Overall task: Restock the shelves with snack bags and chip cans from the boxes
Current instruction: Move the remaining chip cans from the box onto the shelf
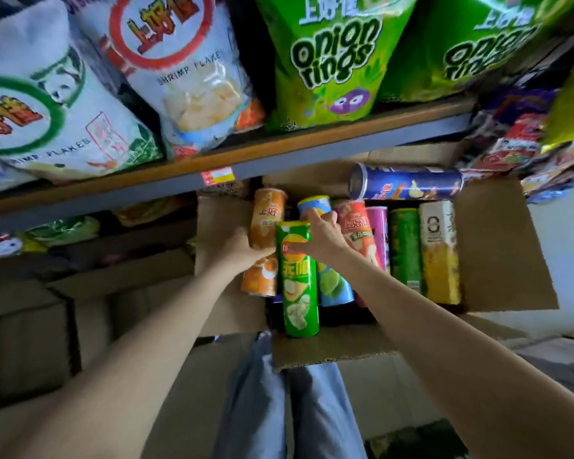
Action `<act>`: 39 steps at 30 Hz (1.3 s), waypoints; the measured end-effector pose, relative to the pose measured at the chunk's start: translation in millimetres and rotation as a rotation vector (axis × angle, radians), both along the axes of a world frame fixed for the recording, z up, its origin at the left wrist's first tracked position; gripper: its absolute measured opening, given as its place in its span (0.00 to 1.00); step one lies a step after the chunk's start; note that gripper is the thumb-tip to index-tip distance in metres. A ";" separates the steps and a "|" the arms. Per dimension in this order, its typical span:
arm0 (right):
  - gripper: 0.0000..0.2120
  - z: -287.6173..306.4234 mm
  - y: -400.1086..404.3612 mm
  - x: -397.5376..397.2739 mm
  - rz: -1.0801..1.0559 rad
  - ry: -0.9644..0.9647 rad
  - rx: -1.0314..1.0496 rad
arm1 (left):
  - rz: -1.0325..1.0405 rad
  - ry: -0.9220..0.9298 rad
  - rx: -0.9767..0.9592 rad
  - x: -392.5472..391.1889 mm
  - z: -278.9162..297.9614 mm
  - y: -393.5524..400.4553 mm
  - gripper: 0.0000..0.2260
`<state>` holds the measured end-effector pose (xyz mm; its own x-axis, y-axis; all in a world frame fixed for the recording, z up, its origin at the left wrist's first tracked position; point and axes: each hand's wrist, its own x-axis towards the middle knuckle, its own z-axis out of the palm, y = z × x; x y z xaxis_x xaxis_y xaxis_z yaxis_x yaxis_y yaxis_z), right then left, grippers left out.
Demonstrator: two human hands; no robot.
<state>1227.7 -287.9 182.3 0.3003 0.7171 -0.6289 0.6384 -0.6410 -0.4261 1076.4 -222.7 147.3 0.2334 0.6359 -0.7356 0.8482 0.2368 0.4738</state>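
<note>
hands [242, 248] [322, 238] grip orange can [267, 220], blue can [315, 207].

The can [298, 279] beside the right hand [322, 238] is bright green with a red-and-yellow logo and pale chips printed low. The can [266, 223] in the left hand [242, 248] is orange. Further right lie pink [377, 233], dark green [404, 246] and white-and-yellow [439, 253] ones, with a navy can [406, 186] above. The box [501, 246] is plain brown.

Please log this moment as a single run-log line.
stage: unpacking box | left hand: grips orange can | right hand: fingers on blue can | green can: between hands
</note>
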 end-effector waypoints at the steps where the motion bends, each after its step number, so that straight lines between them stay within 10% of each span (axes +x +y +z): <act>1: 0.34 -3.8 0.2 0.4 -0.015 -0.001 0.022 | 0.040 -0.011 -0.031 3.0 -3.9 -1.5 0.30; 15: 0.37 -32.8 -11.6 -4.1 -0.093 0.083 0.221 | 0.293 -0.064 -0.167 2.0 -30.2 -16.1 0.21; 24: 0.44 -12.3 -19.8 22.2 -0.373 0.314 0.156 | 0.228 -0.163 -0.236 -13.1 -9.8 -38.3 0.32; 39: 0.41 176.8 -19.7 -23.7 -0.256 0.092 0.597 | -0.126 -0.520 -0.089 -105.5 200.3 -32.7 0.32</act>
